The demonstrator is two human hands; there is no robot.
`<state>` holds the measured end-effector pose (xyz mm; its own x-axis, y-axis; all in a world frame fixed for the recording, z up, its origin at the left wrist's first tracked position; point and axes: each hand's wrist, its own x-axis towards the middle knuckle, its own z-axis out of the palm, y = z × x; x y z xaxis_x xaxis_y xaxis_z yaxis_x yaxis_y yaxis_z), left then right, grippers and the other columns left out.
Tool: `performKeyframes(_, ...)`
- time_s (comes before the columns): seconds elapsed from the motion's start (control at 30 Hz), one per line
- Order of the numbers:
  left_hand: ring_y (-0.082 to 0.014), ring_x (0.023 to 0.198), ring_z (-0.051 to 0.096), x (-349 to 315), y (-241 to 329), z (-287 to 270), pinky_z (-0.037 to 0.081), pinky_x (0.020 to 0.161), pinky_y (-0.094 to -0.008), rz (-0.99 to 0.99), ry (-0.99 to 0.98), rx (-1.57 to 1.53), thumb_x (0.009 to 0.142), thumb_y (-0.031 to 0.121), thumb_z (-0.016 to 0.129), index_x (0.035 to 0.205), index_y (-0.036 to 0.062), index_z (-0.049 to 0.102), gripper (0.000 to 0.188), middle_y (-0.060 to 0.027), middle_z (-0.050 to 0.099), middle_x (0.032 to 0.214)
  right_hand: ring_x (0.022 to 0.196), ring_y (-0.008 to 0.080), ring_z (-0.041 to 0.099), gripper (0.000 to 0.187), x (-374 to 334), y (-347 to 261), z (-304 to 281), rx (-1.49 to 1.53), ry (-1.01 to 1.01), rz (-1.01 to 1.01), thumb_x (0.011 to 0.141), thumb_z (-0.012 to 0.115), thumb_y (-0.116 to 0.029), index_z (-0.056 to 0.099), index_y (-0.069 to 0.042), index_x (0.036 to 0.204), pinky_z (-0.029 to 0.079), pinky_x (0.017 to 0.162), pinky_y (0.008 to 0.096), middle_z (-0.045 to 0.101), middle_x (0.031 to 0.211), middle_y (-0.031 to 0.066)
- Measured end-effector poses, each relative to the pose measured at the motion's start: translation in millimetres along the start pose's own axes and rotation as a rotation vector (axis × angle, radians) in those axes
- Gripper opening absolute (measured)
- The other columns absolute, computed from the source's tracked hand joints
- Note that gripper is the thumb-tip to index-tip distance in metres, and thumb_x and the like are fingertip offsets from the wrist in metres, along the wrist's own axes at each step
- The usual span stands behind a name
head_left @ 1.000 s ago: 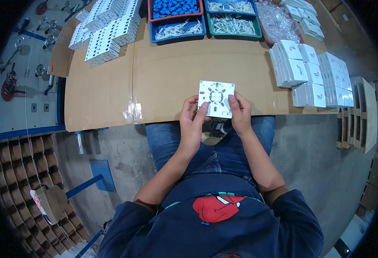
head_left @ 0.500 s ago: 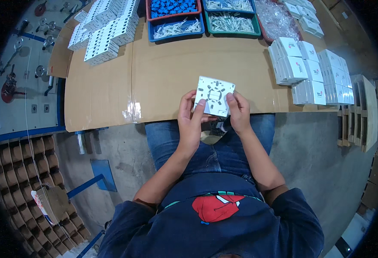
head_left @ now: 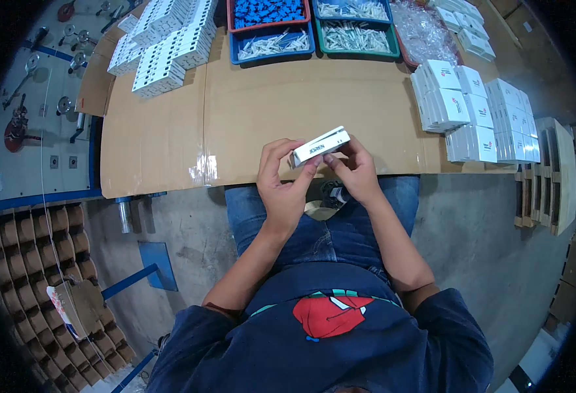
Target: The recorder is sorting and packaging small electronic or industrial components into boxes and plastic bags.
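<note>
Between my two hands is a square white plastic box (head_left: pixel 321 147), slim like a wall-plate housing, turned so that a narrow side with dark print faces up. My left hand (head_left: pixel 284 182) grips its left end, the thumb under the near edge and the fingers behind. My right hand (head_left: pixel 355 171) holds the right end, with thumb and fingertips pressed on the lower edge and back. The box is held just over the near edge of the cardboard-covered table (head_left: pixel 255 118). Its broad faces are mostly out of sight.
Stacks of slotted white boxes (head_left: pixel 160 72) stand at the far left, more white boxes (head_left: pixel 445 98) at the right. Along the back are a red tray of blue parts (head_left: pixel 268 12), blue (head_left: pixel 273 44) and green (head_left: pixel 357 39) trays of white pieces, and clear plastic bags (head_left: pixel 425 29).
The white box has been tipped from showing its broad slotted face to showing its narrow printed side. Both hands have shifted their grip, the left moving slightly left.
</note>
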<state>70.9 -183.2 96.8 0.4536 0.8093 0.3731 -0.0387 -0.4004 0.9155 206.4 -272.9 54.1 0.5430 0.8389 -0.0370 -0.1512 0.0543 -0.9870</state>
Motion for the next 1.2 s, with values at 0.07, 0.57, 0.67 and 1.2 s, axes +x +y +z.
performKeyframes(0.07,-0.0143,0.104,0.057,-1,4,1,0.047,0.094,-0.0278,-0.027,0.005,-0.024,0.081,-0.004,0.078,0.113,-0.0005,0.059,0.037,-0.0067,0.059,0.112,0.100,0.0137,0.064,0.040,-3,-6,2,-0.048,-0.066,0.124,0.091,0.070,-0.007,0.058,-0.003,0.129,0.055,0.082,0.0297,0.067,0.110,0.0066)
performKeyframes(0.57,-0.0139,0.100,0.061,0,4,3,0.052,0.086,-0.0268,-0.102,0.018,-0.167,0.080,-0.001,0.081,0.113,0.0006,0.059,0.040,-0.0065,0.060,0.111,0.101,0.0136,0.064,0.040,-5,-9,8,0.041,-0.147,0.035,0.089,0.074,-0.011,0.060,-0.002,0.126,0.053,0.088,0.0300,0.068,0.113,0.0062)
performKeyframes(0.67,-0.0165,0.094,0.064,5,9,1,0.053,0.080,-0.0283,-0.064,0.011,-0.093,0.075,0.000,0.083,0.104,0.0006,0.065,0.034,-0.0087,0.064,0.103,0.101,0.0135,0.063,0.038,-1,-10,-1,0.122,-0.151,0.047,0.089,0.073,-0.007,0.060,0.000,0.125,0.053,0.088,0.0290,0.067,0.113,0.0067)
performKeyframes(1.2,-0.0228,0.091,0.067,11,16,-8,0.054,0.078,-0.0315,0.101,-0.110,0.020,0.071,0.001,0.084,0.102,0.0014,0.070,0.035,-0.0112,0.069,0.098,0.095,0.0109,0.065,0.033,0,-3,-9,0.216,-0.225,0.058,0.085,0.073,0.003,0.063,0.000,0.116,0.055,0.086,0.0270,0.069,0.105,0.0051)
